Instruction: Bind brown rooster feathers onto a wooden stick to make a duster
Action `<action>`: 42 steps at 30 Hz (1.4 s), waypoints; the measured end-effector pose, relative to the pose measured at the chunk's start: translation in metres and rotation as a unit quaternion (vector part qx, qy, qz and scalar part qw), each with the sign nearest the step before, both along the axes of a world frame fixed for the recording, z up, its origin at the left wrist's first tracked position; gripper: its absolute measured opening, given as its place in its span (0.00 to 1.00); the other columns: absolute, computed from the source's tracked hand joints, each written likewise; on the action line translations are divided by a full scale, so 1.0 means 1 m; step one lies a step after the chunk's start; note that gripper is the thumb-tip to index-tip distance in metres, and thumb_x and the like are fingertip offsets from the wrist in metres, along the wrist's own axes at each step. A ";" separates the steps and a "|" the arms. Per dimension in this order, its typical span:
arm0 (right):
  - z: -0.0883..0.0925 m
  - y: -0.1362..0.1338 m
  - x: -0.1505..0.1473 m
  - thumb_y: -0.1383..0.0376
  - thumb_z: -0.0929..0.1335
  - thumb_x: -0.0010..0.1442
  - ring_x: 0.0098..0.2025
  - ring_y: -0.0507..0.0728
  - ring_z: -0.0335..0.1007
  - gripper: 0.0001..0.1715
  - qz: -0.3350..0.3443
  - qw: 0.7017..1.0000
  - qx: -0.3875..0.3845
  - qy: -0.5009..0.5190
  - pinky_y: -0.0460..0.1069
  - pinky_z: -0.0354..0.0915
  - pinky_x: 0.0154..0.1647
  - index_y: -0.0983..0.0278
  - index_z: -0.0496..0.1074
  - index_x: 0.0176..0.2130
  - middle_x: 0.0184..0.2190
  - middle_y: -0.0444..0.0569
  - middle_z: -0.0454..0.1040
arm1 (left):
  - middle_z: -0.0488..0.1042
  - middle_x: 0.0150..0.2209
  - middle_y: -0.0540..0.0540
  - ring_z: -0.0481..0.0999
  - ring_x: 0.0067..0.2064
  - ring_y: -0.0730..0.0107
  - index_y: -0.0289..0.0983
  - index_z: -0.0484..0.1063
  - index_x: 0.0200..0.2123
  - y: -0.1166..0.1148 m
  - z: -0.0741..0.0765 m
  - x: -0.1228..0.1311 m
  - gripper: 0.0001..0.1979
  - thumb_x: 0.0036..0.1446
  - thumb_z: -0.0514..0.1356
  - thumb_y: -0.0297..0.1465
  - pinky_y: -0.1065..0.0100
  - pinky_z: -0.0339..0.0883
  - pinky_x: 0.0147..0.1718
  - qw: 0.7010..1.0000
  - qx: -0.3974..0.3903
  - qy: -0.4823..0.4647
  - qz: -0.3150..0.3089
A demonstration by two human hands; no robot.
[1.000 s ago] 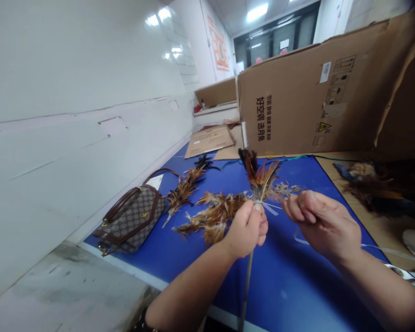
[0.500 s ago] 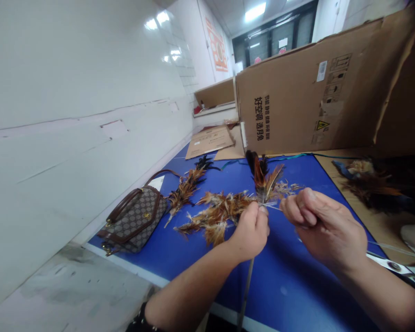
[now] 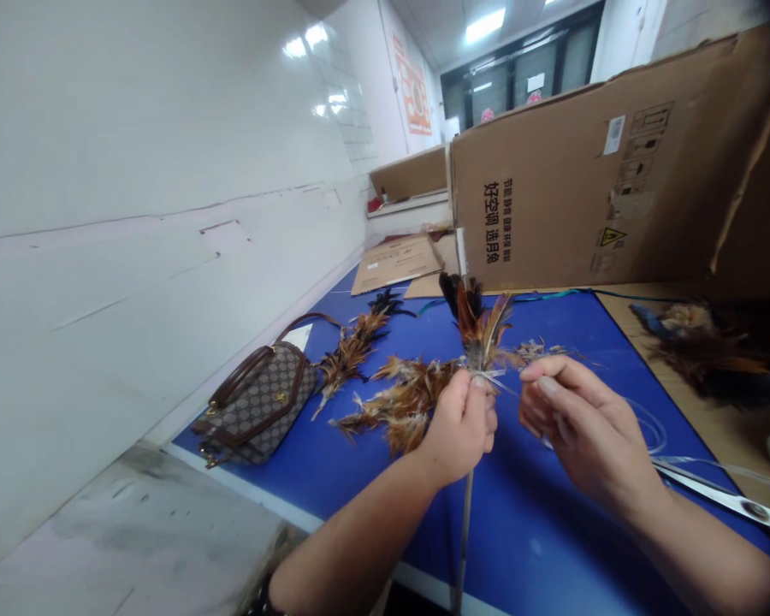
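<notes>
My left hand [image 3: 459, 426] is closed round a thin stick [image 3: 464, 535] just below its top. Black, brown and reddish feathers [image 3: 478, 321] fan upward from the stick's upper end. A pale, clear strip [image 3: 501, 387] runs from the feather bases toward my right hand [image 3: 583, 423]. The thumb and index finger of that hand are pinched together at the strip's end, its other fingers curled. Beside my left hand lies a pile of loose brown feathers [image 3: 404, 402] on the blue table [image 3: 352, 505]. Behind it rests a feathered bundle [image 3: 352, 346] with black tips.
A patterned handbag [image 3: 266, 402] sits at the left by the wall. Scissors [image 3: 725, 496] lie by my right forearm, near coiled clear strip [image 3: 651, 428]. A large cardboard box [image 3: 552, 188] stands at the back. Dark feathers [image 3: 706, 351] are heaped at the right.
My right hand's fist has loosened into a pinch, with the fingers turned more upright. The feathered stick tilts slightly left. The whole view has shifted a little, showing more of the scissors.
</notes>
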State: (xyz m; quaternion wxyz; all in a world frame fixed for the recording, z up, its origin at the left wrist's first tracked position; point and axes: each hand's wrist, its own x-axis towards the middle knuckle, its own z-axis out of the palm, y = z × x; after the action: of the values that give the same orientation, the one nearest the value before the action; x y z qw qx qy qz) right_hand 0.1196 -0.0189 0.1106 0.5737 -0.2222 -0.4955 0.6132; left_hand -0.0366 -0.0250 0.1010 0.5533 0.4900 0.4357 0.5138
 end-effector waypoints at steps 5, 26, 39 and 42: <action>-0.008 0.005 0.004 0.57 0.69 0.68 0.24 0.52 0.61 0.10 -0.051 0.988 0.033 -0.145 0.49 0.62 0.26 0.61 0.72 0.40 0.23 0.42 0.65 | 0.58 0.29 0.55 0.57 0.23 0.82 0.40 0.59 0.37 -0.001 -0.003 -0.002 0.18 0.66 0.56 0.48 0.78 0.53 0.17 0.999 -0.017 -0.030 -0.014; -0.002 0.022 0.016 0.61 0.68 0.68 0.24 0.52 0.69 0.08 -0.132 0.884 0.254 -0.371 0.47 0.65 0.27 0.61 0.77 0.41 0.25 0.44 0.76 | 0.60 0.25 0.56 0.59 0.23 0.80 0.38 0.62 0.39 -0.005 0.014 0.002 0.15 0.63 0.61 0.43 0.74 0.55 0.21 0.995 -0.026 -0.039 -0.085; 0.005 0.008 0.018 0.69 0.68 0.64 0.23 0.52 0.63 0.07 -0.111 0.859 0.294 -0.403 0.48 0.60 0.26 0.59 0.66 0.42 0.26 0.42 0.70 | 0.57 0.27 0.57 0.54 0.23 0.82 0.40 0.59 0.38 -0.001 0.024 -0.007 0.12 0.59 0.61 0.32 0.76 0.50 0.21 0.995 -0.024 -0.051 -0.088; 0.005 0.007 0.019 0.70 0.67 0.63 0.29 0.54 0.68 0.09 -0.103 0.845 0.329 -0.409 0.49 0.63 0.31 0.59 0.66 0.43 0.30 0.45 0.73 | 0.58 0.27 0.57 0.55 0.23 0.82 0.39 0.59 0.38 -0.002 0.023 -0.011 0.11 0.59 0.60 0.32 0.76 0.53 0.22 0.996 -0.031 -0.011 -0.080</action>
State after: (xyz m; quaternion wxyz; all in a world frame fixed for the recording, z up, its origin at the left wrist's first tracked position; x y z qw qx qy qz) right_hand 0.1382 -0.0116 0.1161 0.4181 -0.3011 -0.8323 0.2046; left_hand -0.0473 -0.0269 0.1243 0.6124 0.5004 0.4041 0.4596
